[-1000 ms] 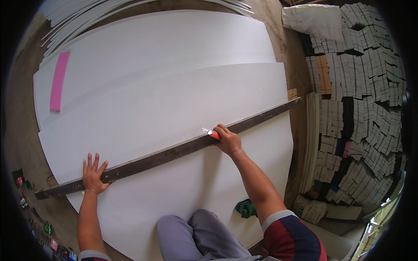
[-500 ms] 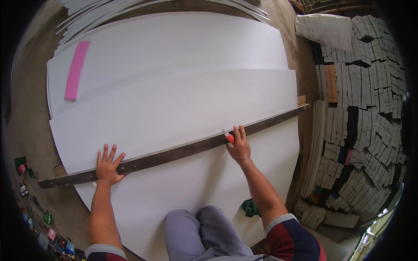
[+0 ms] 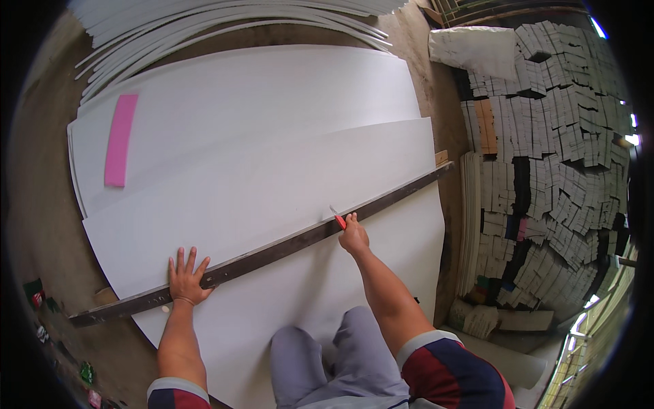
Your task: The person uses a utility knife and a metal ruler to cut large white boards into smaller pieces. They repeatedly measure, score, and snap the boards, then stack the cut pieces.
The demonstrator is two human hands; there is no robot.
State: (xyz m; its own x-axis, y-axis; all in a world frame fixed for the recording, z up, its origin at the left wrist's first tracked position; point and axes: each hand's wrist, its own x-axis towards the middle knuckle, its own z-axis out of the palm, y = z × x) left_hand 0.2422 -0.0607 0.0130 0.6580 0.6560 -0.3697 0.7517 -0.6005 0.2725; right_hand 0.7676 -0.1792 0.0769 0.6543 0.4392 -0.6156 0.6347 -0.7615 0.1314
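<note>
A long dark straightedge (image 3: 272,253) lies slantwise across a large white sheet (image 3: 266,177). My left hand (image 3: 188,279) presses down flat on its left part, with the fingers spread over onto the sheet beyond. Closed around a red utility knife (image 3: 340,221), my right hand (image 3: 354,236) rests on the straightedge right of the middle. The thin blade points up and left, over the sheet just past the straightedge's far edge. Whether its tip touches the sheet I cannot tell.
More white sheets (image 3: 286,75) lie beneath, with a pink strip (image 3: 120,141) at the far left. Thin white strips (image 3: 225,34) are heaped beyond. Stacked pale pieces (image 3: 545,163) line the right side. Small litter (image 3: 86,372) lies on the floor (image 3: 41,204) at left.
The view has shifted, and my knees now show farther right. My right hand's fingers have drawn in around the knife. The green cloth beside my right arm is now mostly hidden.
</note>
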